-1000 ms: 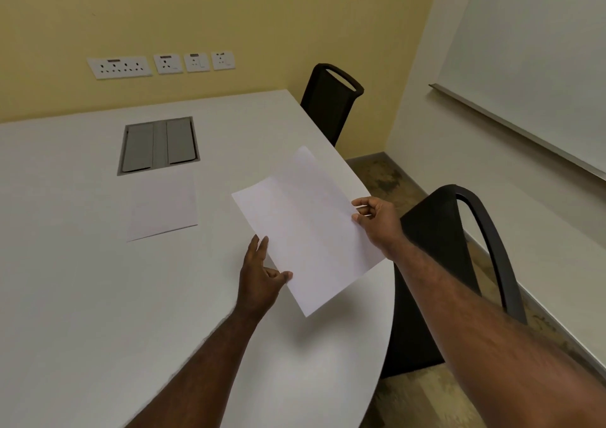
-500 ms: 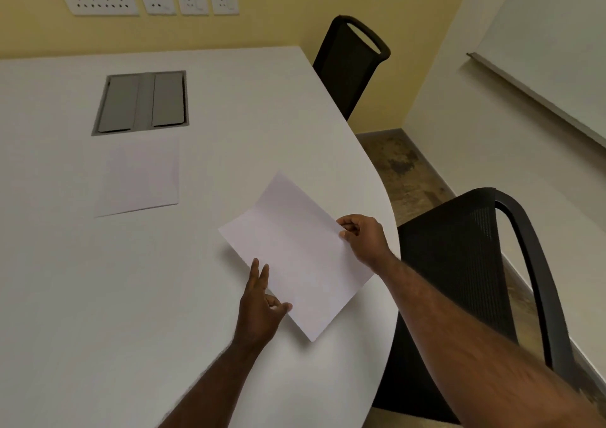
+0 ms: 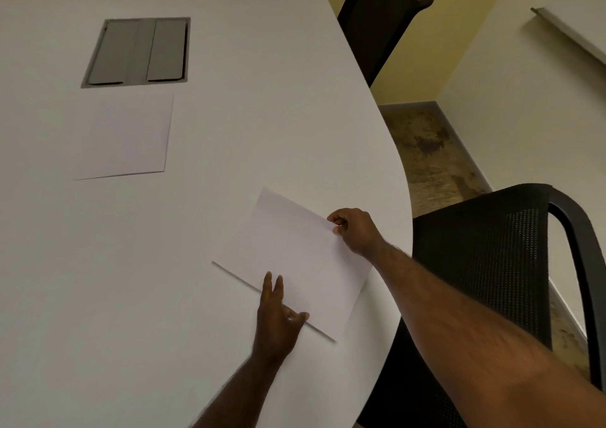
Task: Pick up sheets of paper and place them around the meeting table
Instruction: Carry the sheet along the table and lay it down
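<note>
Since a second ago you have brought the sheet of paper (image 3: 292, 260) down from in front of you to the white meeting table (image 3: 229, 139), and your head has tipped lower, so the wall sockets have left the view. The sheet now lies low over the tabletop near the curved right edge, turned at an angle, its far corner pointing toward the middle of the table. A thin shadow line runs under its near-left edge, so that edge looks slightly raised; whether the rest lies fully flat I cannot tell from this angle.

Your right hand (image 3: 355, 231) is pinched closed on the sheet's right edge, thumb and curled fingers clamped on the paper. Your left hand (image 3: 277, 316) meets the near-left edge, two fingers stretched out flat on top of the sheet and the thumb tucked against the edge; the hand is loose and spread, not gripping.

A second sheet (image 3: 126, 136) rests flat farther in on the table, well apart from the one you hold, just in front of the grey cable hatch (image 3: 139, 52) set into the tabletop. A black mesh chair (image 3: 492, 257) stands just beside the table edge at your right, under your right forearm. Another black chair (image 3: 377, 18) stands at the far right side of the table, against the yellow wall.
</note>
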Motion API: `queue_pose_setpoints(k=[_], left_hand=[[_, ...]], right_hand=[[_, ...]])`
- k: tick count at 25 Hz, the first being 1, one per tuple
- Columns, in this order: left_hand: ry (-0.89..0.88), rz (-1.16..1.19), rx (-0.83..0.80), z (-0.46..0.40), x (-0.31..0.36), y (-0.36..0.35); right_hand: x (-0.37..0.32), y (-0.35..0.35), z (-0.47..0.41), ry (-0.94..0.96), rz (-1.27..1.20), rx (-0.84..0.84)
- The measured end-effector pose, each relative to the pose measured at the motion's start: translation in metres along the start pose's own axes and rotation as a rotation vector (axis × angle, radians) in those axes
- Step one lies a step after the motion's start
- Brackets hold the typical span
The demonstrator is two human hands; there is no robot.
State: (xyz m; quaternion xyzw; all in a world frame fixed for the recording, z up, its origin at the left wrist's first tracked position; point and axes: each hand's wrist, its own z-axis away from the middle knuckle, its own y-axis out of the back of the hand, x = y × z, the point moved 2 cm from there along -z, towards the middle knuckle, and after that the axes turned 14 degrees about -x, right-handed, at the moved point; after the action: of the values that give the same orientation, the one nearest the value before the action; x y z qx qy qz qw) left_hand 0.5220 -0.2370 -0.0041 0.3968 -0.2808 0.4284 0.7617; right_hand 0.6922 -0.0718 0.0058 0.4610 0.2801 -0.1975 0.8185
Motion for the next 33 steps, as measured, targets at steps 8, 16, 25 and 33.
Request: queue_pose_setpoints(k=[8, 16, 25, 33], left_hand=[[0.177, -0.457, 0.024, -0.007, 0.000, -0.008], [0.185, -0.712, -0.051, -0.036, -0.019, -0.006], [0.217, -0.686, -0.028, -0.039, -0.019, -0.017], [0.088, -0.684, 0.171, -0.025, 0.019, 0.065]], right_hand=[[0.004, -0.031, -0.001, 0.042, 0.618, -0.390], [0.016, -0.032, 0.001, 0.072, 0.567, -0.387], [0.024, -0.027, -0.004, 0.063, 0.530, -0.388], [-0.035, -0.020, 0.004, 0.187, 0.484, -0.085]])
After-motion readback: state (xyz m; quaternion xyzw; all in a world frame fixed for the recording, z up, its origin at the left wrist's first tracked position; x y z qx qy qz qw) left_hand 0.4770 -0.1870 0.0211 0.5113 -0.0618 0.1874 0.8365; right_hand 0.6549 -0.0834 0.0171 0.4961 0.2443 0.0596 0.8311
